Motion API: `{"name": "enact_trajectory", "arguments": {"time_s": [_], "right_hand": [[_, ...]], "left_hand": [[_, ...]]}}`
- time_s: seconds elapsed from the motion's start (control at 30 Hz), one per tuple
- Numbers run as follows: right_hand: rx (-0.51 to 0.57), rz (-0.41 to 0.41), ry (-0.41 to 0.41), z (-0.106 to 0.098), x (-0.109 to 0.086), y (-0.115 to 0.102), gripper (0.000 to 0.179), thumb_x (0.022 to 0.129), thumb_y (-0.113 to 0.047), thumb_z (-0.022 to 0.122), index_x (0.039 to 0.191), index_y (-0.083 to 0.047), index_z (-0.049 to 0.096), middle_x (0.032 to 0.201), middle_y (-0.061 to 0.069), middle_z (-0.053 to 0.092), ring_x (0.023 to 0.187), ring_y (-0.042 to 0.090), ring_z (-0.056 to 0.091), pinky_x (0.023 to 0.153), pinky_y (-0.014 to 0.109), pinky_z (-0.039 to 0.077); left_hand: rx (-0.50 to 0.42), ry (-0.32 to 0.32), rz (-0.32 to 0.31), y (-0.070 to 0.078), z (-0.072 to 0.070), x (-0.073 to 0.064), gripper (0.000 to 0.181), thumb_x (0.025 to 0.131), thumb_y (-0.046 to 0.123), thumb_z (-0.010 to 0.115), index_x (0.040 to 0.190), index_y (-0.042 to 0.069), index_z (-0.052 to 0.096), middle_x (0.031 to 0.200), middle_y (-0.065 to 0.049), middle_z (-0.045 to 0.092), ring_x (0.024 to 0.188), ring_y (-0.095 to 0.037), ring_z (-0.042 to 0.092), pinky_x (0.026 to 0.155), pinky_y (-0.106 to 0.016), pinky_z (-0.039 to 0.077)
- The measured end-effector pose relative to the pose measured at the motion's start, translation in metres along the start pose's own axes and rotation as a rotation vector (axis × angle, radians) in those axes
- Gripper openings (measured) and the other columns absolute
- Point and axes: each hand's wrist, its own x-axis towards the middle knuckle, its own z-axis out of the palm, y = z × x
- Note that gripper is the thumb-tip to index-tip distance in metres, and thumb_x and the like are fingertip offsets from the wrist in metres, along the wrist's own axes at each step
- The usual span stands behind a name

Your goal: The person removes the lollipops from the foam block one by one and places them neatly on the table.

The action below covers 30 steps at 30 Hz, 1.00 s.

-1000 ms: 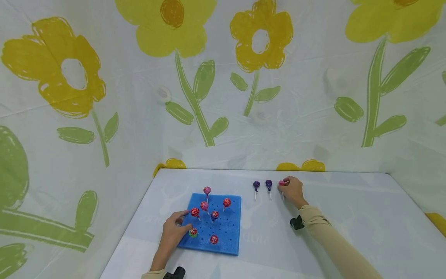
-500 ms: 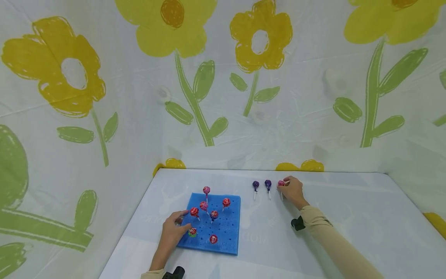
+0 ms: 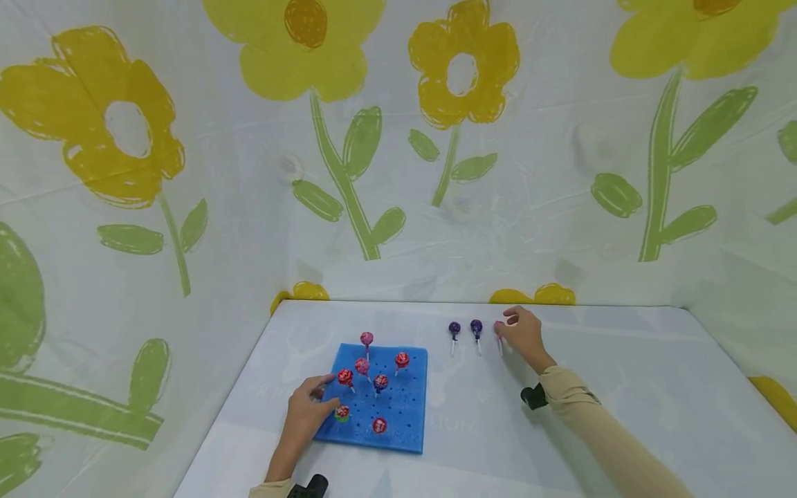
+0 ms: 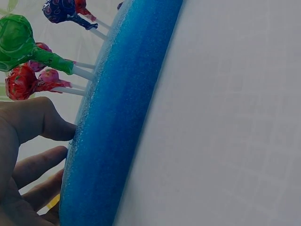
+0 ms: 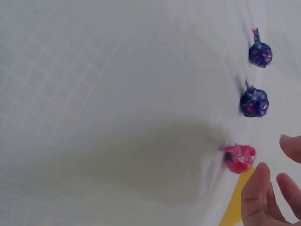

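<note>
My left hand (image 3: 303, 409) rests at the left edge of a blue foam board (image 3: 405, 422) pricked with small holes. In the left wrist view, thumb and fingertips touch the board's side, spread apart, below a green-wrapped lollipop (image 4: 16, 42) and a red one (image 4: 21, 82). Several wrapped lollipops stand with their sticks in the foam. On the right, a pink lollipop (image 5: 240, 158) lies on the table, its white stick toward me. My right hand (image 3: 524, 337) hovers right at its candy end, thumb and fingers parted, pinching nothing.
Two purple lollipops, one (image 3: 454, 327) left of the other (image 3: 476, 326), lie in a row beside the pink one. The white table (image 3: 560, 429) ends at the back against a flower-printed cloth wall (image 3: 542, 242).
My right hand has let go of the pink lollipop, its fingers spreading and lifting off the candy. The left hand stays put at the foam board.
</note>
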Motion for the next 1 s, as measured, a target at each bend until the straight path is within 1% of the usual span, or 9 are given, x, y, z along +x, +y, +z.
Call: {"name": "enact_trajectory", "arguments": {"time_s": [0.17,0.3,0.57,1.0], "right_hand": [[0.018,-0.024,-0.009,-0.001,-0.004,-0.008,0.036,0.086,-0.015,0.067,0.114,0.005,0.056,0.107,0.023,0.058,0.094,0.035,0.054,0.081,0.043,0.051],[0.032,-0.056,-0.013,-0.001,-0.006,-0.013,0.035,0.086,-0.013,0.067,0.115,0.004,0.057,0.106,0.022,0.059,0.092,0.033,0.056,0.081,0.042,0.051],[0.069,-0.075,-0.044,0.001,-0.016,-0.031,0.033,0.086,-0.012,0.068,0.115,0.002,0.059,0.107,0.021,0.059,0.092,0.031,0.056,0.075,0.038,0.053],[0.116,-0.118,-0.080,0.012,-0.032,-0.052,0.029,0.084,-0.012,0.070,0.110,-0.002,0.061,0.104,0.017,0.062,0.086,0.026,0.056,0.069,0.031,0.054]], "left_hand": [[-0.001,-0.001,-0.008,-0.001,-0.001,0.001,0.046,0.075,0.008,0.073,0.120,0.004,0.064,0.110,-0.011,0.061,0.094,-0.024,0.052,0.075,-0.037,0.047],[-0.006,-0.001,-0.010,-0.002,-0.001,0.001,0.046,0.075,0.008,0.073,0.120,0.004,0.063,0.109,-0.011,0.061,0.094,-0.024,0.052,0.074,-0.036,0.047],[-0.013,-0.005,-0.010,-0.002,-0.002,0.001,0.046,0.075,0.009,0.073,0.120,0.005,0.063,0.110,-0.011,0.061,0.095,-0.024,0.052,0.073,-0.035,0.046],[-0.008,-0.010,-0.020,0.002,-0.001,0.000,0.047,0.074,0.009,0.073,0.120,0.005,0.063,0.112,-0.012,0.061,0.095,-0.024,0.052,0.073,-0.035,0.046]]}}
